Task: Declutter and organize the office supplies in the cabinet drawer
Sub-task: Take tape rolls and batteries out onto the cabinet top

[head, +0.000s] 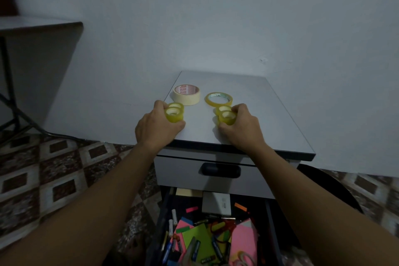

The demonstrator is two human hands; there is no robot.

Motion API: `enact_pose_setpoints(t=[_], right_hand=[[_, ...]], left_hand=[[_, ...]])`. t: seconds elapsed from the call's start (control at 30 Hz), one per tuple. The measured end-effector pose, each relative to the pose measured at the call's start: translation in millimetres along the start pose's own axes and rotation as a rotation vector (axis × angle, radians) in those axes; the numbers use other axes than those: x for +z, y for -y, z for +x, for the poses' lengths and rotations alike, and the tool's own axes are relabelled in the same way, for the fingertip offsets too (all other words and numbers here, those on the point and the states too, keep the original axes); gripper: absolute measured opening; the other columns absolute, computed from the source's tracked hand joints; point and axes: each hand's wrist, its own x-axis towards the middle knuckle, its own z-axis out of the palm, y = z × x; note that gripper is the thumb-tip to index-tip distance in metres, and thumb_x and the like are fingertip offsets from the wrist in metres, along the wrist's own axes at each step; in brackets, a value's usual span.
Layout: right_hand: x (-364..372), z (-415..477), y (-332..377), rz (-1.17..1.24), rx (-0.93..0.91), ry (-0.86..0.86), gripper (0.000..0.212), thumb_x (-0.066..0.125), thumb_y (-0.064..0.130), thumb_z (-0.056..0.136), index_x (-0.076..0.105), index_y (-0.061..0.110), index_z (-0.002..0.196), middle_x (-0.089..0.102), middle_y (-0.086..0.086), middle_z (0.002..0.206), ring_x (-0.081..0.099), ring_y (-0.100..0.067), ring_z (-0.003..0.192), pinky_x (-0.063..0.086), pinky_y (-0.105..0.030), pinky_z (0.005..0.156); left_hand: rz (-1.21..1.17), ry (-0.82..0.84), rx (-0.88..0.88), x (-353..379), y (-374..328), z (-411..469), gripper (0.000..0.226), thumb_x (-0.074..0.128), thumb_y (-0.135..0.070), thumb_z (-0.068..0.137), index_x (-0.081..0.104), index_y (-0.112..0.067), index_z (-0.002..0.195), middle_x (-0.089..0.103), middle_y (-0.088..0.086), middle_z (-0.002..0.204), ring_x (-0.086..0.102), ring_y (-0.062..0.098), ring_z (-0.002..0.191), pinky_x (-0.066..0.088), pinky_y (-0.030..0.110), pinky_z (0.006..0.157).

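the left hand [158,126] and right hand [241,124] each curl their fingers around two small rolls [173,112], low on the cabinet top [269,119]. the flat rolls [187,94] lie just beyond the fingertips, so setting down means straight ahead.

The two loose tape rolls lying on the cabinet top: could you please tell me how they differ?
The masking tape is cream and opaque; the clear tape is yellowish and see-through. The masking tape is tall and thick-walled, while the clear tape is a low, thin ring. The masking tape lies nearer the left hand, the clear tape nearer the right hand. Both lie flat on the cabinet top, untouched.
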Motion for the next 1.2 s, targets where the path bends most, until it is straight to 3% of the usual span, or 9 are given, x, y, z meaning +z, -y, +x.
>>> enact_pose_setpoints(t=[0.27, 0.6, 0.77, 0.9, 1.03, 1.13, 1.2], right_hand=[[4.0, 4.8, -5.9, -0.061, -0.052, -0.044, 0.06, 0.07, 0.049, 0.083, 0.049, 0.018, 0.129, 0.056, -0.006, 0.118, 0.046, -0.014, 0.092, 0.038, -0.028, 0.077], [6.6, -0.1, -2.3, -0.033, -0.024, -0.084, 0.062, 0.07, 0.046, 0.083, 0.046, 0.011, 0.128, 0.059, -0.007, 0.12, 0.049, -0.016, 0.091, 0.043, -0.03, 0.077], [6.3, -4.6, -3.1, -0.025, -0.037, -0.082, 0.066, 0.072, 0.045, 0.082, 0.044, 0.009, 0.13, 0.056, -0.011, 0.125, 0.056, -0.026, 0.109, 0.043, -0.031, 0.081], [3.9, -12.5, -4.4, -0.014, -0.071, -0.106, 0.059, 0.069, 0.037, 0.085, 0.043, 0.007, 0.13, 0.051, -0.011, 0.126, 0.049, -0.018, 0.101, 0.04, -0.03, 0.079], [3.5, -30.2, -5.4, 0.038, -0.146, -0.219, 0.041, 0.063, 0.027, 0.088, 0.05, 0.006, 0.121, 0.052, -0.008, 0.117, 0.047, -0.018, 0.1, 0.039, -0.031, 0.079], [6.6, -50.7, -13.6, -0.017, -0.292, -0.352, 0.025, 0.061, 0.016, 0.084, 0.056, 0.008, 0.107, 0.055, -0.005, 0.102, 0.05, -0.022, 0.095, 0.045, -0.041, 0.08], [10.8, -66.6, -21.3, -0.021, -0.401, -0.373, 0.019, 0.058, 0.012, 0.082, 0.057, 0.01, 0.1, 0.054, -0.002, 0.093, 0.049, -0.02, 0.087, 0.044, -0.04, 0.075]], left_hand=[[-0.008, -0.049, 0.044, 4.8, 3.6, -1.4, 0.058, 0.075, -0.053, 0.074, 0.05, -0.025, 0.118, 0.058, 0.0, 0.105, 0.057, 0.025, 0.093, 0.043, 0.033, 0.073], [-0.053, -0.093, 0.046, 7.5, 4.3, -7.0, 0.061, 0.075, -0.051, 0.075, 0.05, -0.023, 0.124, 0.064, 0.002, 0.114, 0.06, 0.025, 0.098, 0.043, 0.032, 0.073], [-0.083, -0.083, 0.052, 4.8, 5.6, -10.1, 0.077, 0.079, -0.051, 0.072, 0.045, -0.018, 0.133, 0.065, 0.006, 0.116, 0.06, 0.027, 0.104, 0.043, 0.032, 0.079], [-0.199, -0.067, 0.045, 1.0, 7.8, -18.8, 0.077, 0.082, -0.04, 0.073, 0.043, -0.017, 0.136, 0.056, 0.007, 0.122, 0.055, 0.025, 0.109, 0.045, 0.032, 0.085], [-0.303, -0.216, 0.104, 0.4, 10.1, -39.3, 0.052, 0.077, -0.029, 0.079, 0.051, -0.016, 0.122, 0.055, 0.001, 0.109, 0.058, 0.023, 0.098, 0.053, 0.038, 0.078], [-0.343, -0.358, 0.305, -2.5, 9.0, -64.3, 0.017, 0.068, -0.016, 0.086, 0.058, -0.012, 0.099, 0.056, -0.001, 0.077, 0.054, 0.016, 0.066, 0.047, 0.029, 0.057], [-0.366, -0.291, 0.413, -1.1, 9.2, -82.5, 0.013, 0.065, -0.013, 0.09, 0.057, -0.012, 0.08, 0.05, -0.003, 0.056, 0.046, 0.012, 0.046, 0.038, 0.024, 0.043]])
